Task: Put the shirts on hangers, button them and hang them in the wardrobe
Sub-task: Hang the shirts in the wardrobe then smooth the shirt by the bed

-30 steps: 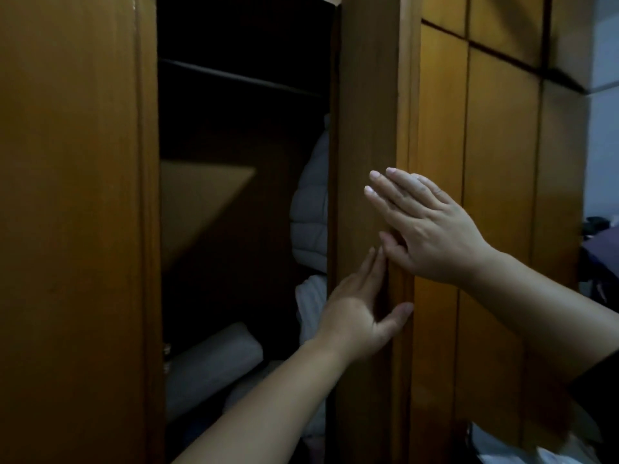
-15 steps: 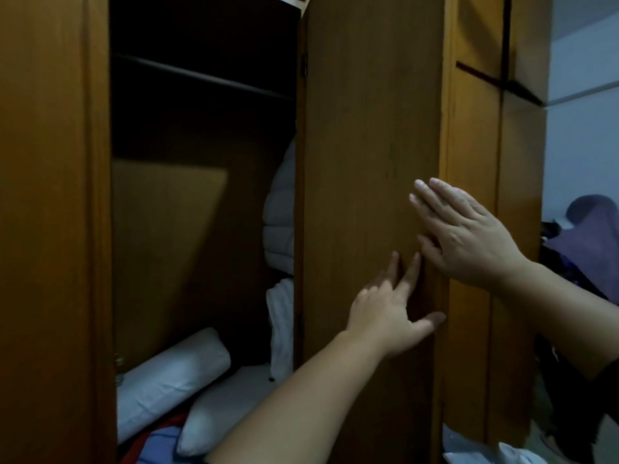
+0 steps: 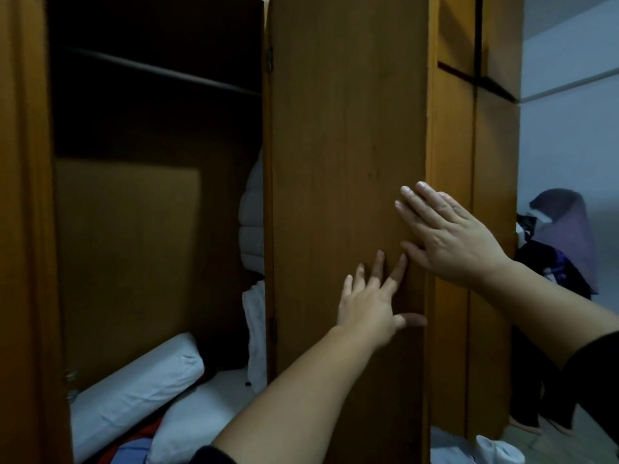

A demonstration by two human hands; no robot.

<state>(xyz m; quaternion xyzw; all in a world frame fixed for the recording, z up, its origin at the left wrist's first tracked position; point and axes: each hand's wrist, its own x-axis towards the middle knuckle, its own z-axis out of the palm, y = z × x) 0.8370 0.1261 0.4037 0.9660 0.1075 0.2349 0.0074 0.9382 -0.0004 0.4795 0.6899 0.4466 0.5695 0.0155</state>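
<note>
Hands: left hand (image 3: 366,304) and right hand (image 3: 449,236) flat, fingers straight, gripping nothing, pressing brown wooden wardrobe door (image 3: 348,128).
Why: likely swinging it; direction unclear.

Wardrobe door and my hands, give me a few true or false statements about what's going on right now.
1. Both hands lie flat on the door. True: the left hand and right hand have straight fingers against the wood.
2. The right hand is lower than the left hand. False: it is higher and further right.
3. A hanger with a shirt is in the left hand. False: neither hand holds anything.
4. White pillows lie at the bottom of the open compartment. True.
5. Shirts hang from the rail. False: the visible stretch of rail is bare.
</note>
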